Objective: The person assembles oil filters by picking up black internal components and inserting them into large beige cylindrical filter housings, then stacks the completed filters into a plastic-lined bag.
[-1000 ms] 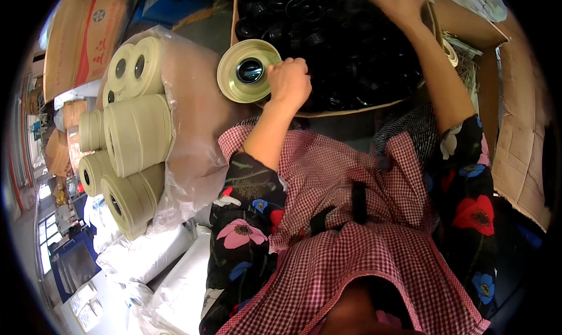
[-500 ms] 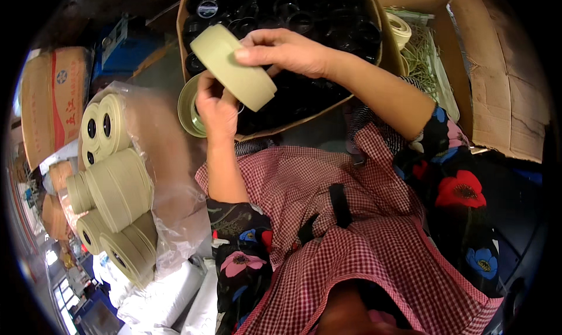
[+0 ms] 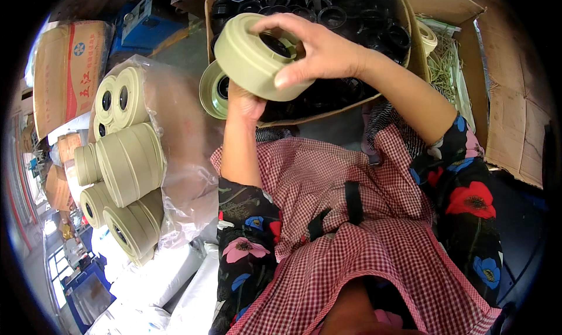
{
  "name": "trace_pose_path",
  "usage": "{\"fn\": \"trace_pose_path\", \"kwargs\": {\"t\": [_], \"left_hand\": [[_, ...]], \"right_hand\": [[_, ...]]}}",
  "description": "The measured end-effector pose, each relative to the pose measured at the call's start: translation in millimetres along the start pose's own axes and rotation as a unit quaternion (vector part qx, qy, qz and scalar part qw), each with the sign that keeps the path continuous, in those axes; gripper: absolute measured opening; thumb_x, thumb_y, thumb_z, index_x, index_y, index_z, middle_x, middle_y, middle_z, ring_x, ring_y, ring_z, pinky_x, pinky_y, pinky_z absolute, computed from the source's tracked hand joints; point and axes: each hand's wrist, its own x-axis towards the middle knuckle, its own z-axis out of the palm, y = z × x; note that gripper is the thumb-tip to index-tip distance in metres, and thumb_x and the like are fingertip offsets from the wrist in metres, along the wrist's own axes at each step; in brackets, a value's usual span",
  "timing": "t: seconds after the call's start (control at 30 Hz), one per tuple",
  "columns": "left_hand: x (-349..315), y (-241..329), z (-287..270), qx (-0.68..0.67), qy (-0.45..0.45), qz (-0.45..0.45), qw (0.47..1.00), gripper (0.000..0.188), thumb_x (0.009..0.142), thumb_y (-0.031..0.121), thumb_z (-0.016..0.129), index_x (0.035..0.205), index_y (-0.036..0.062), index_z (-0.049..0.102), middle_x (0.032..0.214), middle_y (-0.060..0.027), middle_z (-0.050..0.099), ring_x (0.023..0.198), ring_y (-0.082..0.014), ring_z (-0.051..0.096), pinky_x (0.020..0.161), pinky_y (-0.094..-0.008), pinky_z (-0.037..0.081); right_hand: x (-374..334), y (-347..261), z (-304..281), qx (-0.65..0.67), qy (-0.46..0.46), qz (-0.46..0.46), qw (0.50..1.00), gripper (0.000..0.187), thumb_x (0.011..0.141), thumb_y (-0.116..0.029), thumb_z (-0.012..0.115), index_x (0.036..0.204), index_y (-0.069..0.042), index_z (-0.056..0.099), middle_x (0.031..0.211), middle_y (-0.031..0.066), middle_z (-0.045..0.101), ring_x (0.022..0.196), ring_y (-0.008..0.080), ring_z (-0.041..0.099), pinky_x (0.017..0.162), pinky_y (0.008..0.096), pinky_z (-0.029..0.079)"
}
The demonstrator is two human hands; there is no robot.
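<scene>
Up over the far box, my right hand (image 3: 331,53) grips a khaki round plastic part (image 3: 249,68), thumb on its side and fingers over its top. A black ring (image 3: 275,44) sits in the opening at the part's centre, close to those fingers. From below, my left hand (image 3: 244,105) holds the same part, its fingers mostly hidden behind it. A second khaki round part (image 3: 209,95) shows just left of my left wrist, with black at its centre. Beneath and beyond my hands, many black plastic rings (image 3: 331,17) fill a cardboard box (image 3: 418,51).
On the left, stacked khaki round parts (image 3: 130,165) lie against a clear plastic bag (image 3: 190,180). White sacks (image 3: 193,294) lie below them. A printed carton (image 3: 70,77) and a blue machine (image 3: 146,26) stand farther back. Right, an open carton (image 3: 512,101) borders green strands (image 3: 448,71).
The khaki part has tipped, so its top and the black ring now face up. My right hand has shifted from its side over the top. The whole view has moved slightly.
</scene>
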Motion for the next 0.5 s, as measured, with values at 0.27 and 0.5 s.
{"fn": "trace_pose_path", "kwargs": {"t": [0.27, 0.5], "left_hand": [[0.9, 17.0, 8.6, 0.048, 0.005, -0.001, 0.999, 0.039, 0.078, 0.016, 0.069, 0.111, 0.0015, 0.055, 0.101, -0.0074, 0.062, 0.085, -0.0174, 0.062, 0.075, -0.0310, 0.052], [4.6, 19.9, -5.8, 0.037, 0.069, 0.072, 0.994, 0.040, 0.079, 0.008, 0.066, 0.116, -0.0002, 0.051, 0.102, -0.0079, 0.061, 0.087, -0.0166, 0.061, 0.075, -0.0303, 0.052]], "right_hand": [[-1.2, -1.2, -30.0, 0.121, -0.074, 0.483, 0.864, 0.056, 0.091, -0.048, 0.043, 0.072, 0.002, 0.060, 0.043, -0.0029, 0.039, 0.035, 0.0053, 0.034, 0.036, 0.0216, 0.029], [-5.1, 25.2, -31.1, -0.126, 0.076, 0.300, 0.943, 0.041, 0.089, -0.039, 0.052, 0.075, -0.002, 0.061, 0.056, 0.0006, 0.049, 0.047, 0.0066, 0.044, 0.044, 0.0206, 0.036]]}}
